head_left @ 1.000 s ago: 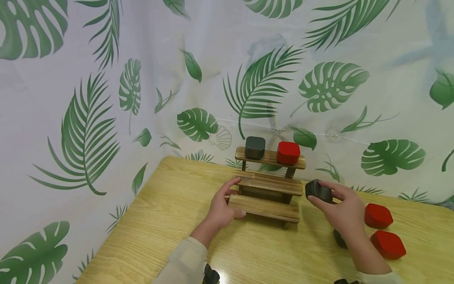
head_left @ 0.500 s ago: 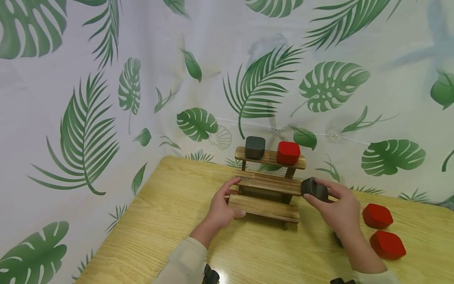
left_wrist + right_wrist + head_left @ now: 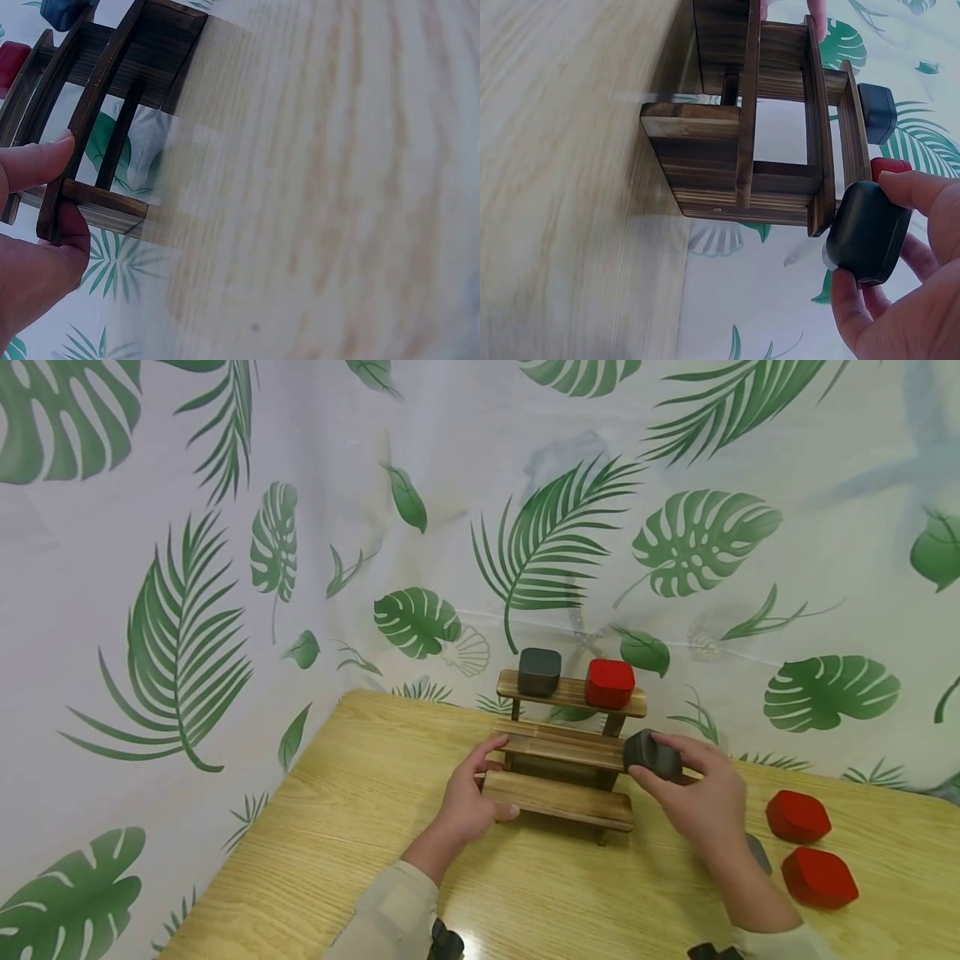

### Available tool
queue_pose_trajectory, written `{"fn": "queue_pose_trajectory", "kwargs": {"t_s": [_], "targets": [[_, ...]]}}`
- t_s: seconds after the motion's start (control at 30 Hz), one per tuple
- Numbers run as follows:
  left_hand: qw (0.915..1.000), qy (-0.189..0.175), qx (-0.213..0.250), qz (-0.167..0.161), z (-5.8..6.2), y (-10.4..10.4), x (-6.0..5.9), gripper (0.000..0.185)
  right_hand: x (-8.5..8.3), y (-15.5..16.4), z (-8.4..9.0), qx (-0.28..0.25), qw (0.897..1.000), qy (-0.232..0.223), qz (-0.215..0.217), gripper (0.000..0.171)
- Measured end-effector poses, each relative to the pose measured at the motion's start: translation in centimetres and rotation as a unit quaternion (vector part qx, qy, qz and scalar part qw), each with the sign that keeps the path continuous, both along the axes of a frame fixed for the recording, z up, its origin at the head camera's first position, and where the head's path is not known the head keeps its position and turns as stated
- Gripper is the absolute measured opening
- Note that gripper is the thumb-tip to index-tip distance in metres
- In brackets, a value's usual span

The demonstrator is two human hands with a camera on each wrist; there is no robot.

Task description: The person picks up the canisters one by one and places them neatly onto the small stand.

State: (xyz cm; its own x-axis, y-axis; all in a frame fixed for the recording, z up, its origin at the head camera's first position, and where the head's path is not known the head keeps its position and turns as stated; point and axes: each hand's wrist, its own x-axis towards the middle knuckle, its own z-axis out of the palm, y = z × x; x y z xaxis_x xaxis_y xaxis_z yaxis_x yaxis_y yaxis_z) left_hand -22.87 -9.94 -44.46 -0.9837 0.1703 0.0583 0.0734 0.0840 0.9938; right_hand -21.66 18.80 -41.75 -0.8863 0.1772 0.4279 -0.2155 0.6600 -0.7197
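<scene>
A three-tier wooden display stand (image 3: 558, 798) stands on the table. My left hand (image 3: 467, 800) grips its left end, with the thumb at the bottom shelf and a finger by the middle one; the left wrist view shows thumb and fingers either side of a shelf board (image 3: 90, 105). My right hand (image 3: 708, 793) pinches a black rounded-square box (image 3: 651, 755) between thumb and fingers. That box is at the right end of the middle shelf; in the right wrist view the black box (image 3: 866, 232) is tilted beside the shelf end. A dark box (image 3: 539, 672) and a red box (image 3: 610, 683) sit on the top shelf.
Two red boxes (image 3: 798, 816) lie on the table at the right. Another dark box (image 3: 757, 853) is partly hidden behind my right wrist. A leaf-patterned curtain (image 3: 540, 543) hangs close behind the stand and along the left side of the table (image 3: 300, 827).
My right hand has moved left with the black box, from beside the stand to the middle shelf's right end. My left hand and the stand have stayed put.
</scene>
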Motion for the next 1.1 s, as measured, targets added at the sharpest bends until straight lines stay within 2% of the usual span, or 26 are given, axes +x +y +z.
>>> {"fn": "queue_pose_trajectory", "kwargs": {"t_s": [0.23,0.53,1.1], "targets": [[1.0000,0.008,-0.001,-0.001,0.0,0.0,0.1,0.088,-0.3,-0.5,-0.3,-0.009,1.000,0.015,0.002,0.049],[0.9999,0.010,-0.002,-0.001,0.0,-0.1,0.1,0.089,-0.4,-1.4,-0.5,-0.009,1.000,0.011,-0.014,0.046],[0.9999,0.012,-0.006,-0.002,0.1,0.0,0.1,0.089,-0.8,-3.0,-0.7,-0.019,0.999,0.042,-0.008,0.043]]}}
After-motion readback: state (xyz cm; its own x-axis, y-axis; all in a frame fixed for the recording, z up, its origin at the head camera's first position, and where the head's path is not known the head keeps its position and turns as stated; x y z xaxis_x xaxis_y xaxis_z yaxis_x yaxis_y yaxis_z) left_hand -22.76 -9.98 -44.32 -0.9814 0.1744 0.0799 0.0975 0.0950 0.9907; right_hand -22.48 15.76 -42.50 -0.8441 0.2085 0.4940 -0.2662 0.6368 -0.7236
